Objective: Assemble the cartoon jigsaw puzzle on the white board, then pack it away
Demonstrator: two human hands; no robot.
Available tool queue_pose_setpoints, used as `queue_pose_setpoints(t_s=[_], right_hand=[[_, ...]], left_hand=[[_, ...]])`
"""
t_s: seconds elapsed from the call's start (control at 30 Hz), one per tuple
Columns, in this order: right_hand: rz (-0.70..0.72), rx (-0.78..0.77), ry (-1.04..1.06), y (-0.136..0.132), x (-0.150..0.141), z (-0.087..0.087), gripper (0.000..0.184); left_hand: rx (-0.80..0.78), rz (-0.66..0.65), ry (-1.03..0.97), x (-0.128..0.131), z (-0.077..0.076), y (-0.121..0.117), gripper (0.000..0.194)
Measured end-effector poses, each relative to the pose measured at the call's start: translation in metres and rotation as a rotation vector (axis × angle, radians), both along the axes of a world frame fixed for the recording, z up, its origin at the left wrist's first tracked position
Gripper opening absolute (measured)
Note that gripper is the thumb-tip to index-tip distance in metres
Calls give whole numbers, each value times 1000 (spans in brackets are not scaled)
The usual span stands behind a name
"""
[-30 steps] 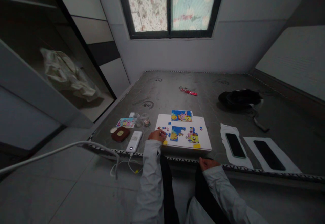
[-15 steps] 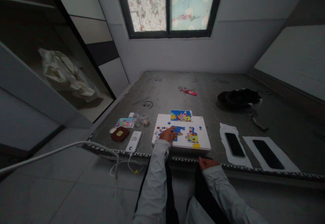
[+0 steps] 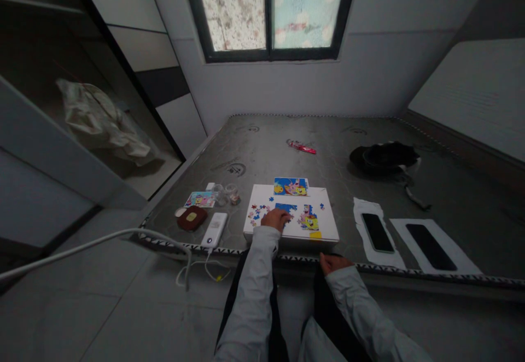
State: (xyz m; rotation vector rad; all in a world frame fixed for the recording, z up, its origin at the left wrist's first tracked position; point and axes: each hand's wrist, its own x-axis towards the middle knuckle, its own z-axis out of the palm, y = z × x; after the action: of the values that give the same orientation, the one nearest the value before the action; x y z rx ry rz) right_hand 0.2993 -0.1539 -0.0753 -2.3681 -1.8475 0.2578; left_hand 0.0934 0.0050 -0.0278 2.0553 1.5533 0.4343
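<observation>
My left hand [image 3: 275, 219] is over a partly joined blue jigsaw section [image 3: 286, 207], its fingers drawn together at the section's right edge. Whatever they pinch is too small or hidden to make out. Another joined section [image 3: 308, 219], with yellow and pink cartoon figures, lies just to the right. Both rest on a flat white box [image 3: 330, 225]. Loose puzzle pieces [image 3: 256, 214] are scattered to the left of my hand, and a picture card [image 3: 291, 186] lies along the box's far edge. My right hand [image 3: 333, 263] is closed near my knee, below the bed edge.
Left of the box are a white power bank [image 3: 215, 231] with a cable, a brown case [image 3: 192, 218], a colourful card [image 3: 200, 199] and clear containers [image 3: 232, 193]. Two phones [image 3: 377, 233] lie on white cloths to the right. A dark cap [image 3: 383, 158] and red wrapper [image 3: 302, 147] lie farther back.
My left hand has shifted slightly right and nearer over the blue section, and its fingers have drawn together. The right hand stays by my knee.
</observation>
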Motion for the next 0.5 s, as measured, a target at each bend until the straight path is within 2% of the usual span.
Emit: queue_pose_setpoints(t_s=[0.2, 0.4, 0.5], right_hand=[[2, -7, 9, 0, 2, -5, 52], [-5, -3, 14, 0, 0, 0, 51], [1, -4, 20, 0, 0, 2, 51]], left_hand=[[-21, 30, 23, -2, -1, 0, 19], [58, 114, 4, -13, 10, -4, 21], [48, 169, 4, -21, 13, -5, 20]])
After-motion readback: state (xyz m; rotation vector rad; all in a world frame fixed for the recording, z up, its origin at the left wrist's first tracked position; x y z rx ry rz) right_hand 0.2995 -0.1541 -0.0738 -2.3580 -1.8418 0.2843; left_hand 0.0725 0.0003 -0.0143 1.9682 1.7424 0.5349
